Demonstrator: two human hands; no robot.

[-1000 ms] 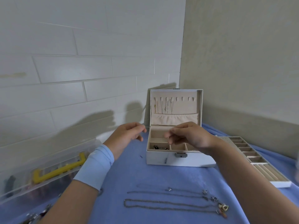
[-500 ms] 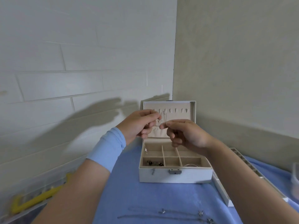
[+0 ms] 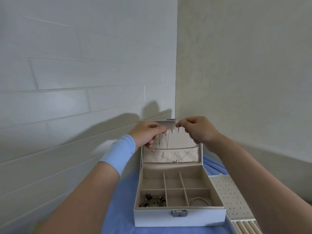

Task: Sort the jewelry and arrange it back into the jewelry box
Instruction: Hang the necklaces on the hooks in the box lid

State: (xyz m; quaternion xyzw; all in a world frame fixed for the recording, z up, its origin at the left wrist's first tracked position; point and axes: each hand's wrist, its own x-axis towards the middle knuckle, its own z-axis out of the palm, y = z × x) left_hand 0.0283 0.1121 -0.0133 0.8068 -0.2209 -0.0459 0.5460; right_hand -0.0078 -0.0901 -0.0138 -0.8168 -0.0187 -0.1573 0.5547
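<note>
Head view: pinching a thin necklace point(image 3: 176, 161) at both ends, left hand point(image 3: 148, 133) and right hand point(image 3: 198, 130) with fingers curled narrow, up by the hooks point(image 3: 172, 130) on the lid point(image 3: 168, 123) of the open jewelry box point(image 3: 179, 217). Sagging below and between the fingertips, pendant dangling before the pocket point(image 3: 155, 156).
</note>
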